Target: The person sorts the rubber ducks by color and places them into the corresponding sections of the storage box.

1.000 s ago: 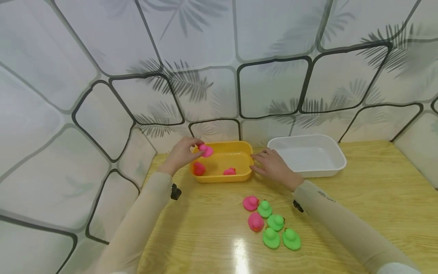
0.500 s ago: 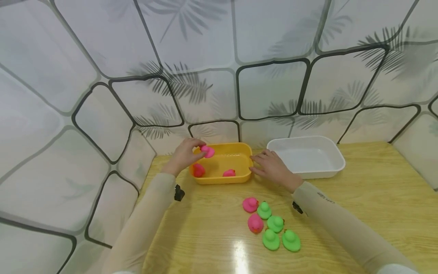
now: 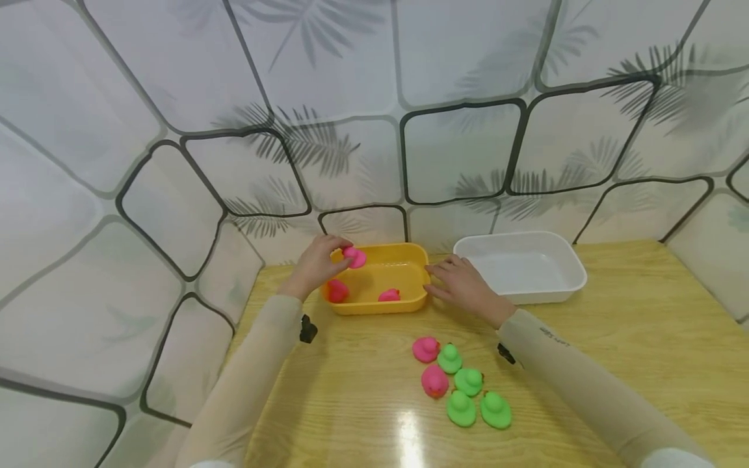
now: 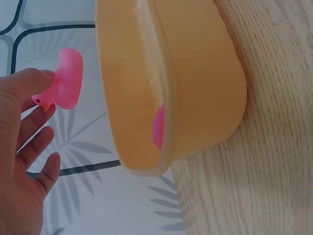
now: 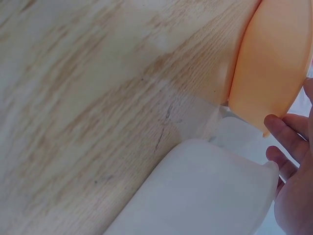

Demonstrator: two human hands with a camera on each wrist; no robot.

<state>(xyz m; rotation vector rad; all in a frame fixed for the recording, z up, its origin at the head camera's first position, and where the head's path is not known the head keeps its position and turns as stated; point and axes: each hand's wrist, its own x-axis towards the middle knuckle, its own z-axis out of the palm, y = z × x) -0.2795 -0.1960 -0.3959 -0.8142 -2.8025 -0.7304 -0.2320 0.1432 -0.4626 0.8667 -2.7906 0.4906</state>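
My left hand (image 3: 316, 265) pinches a pink rubber duck (image 4: 69, 78) between thumb and fingers, above the left end of a yellow tray (image 3: 374, 309). In the left wrist view the duck hangs beside the tray's rim, its orange beak toward the fingers. Two more pink ducks lie inside the tray, one pink duck (image 3: 337, 290) at the left and another pink duck (image 3: 389, 296) near the front wall. With relaxed fingers, my right hand (image 3: 465, 287) touches the tray's right rim; the right wrist view shows its fingertips (image 5: 273, 122) right at that edge.
A white tray (image 3: 550, 298) stands right of the yellow one, close behind the right hand. On the wooden table (image 3: 345, 403) in front lie two pink ducks (image 3: 435, 380) and several green ducks (image 3: 461, 409). A patterned wall (image 3: 456, 153) rises behind the trays.
The left hand, still holding the pink duck, has shifted very slightly right over the yellow tray. The right hand stays at the tray's rim; the view has moved a little.
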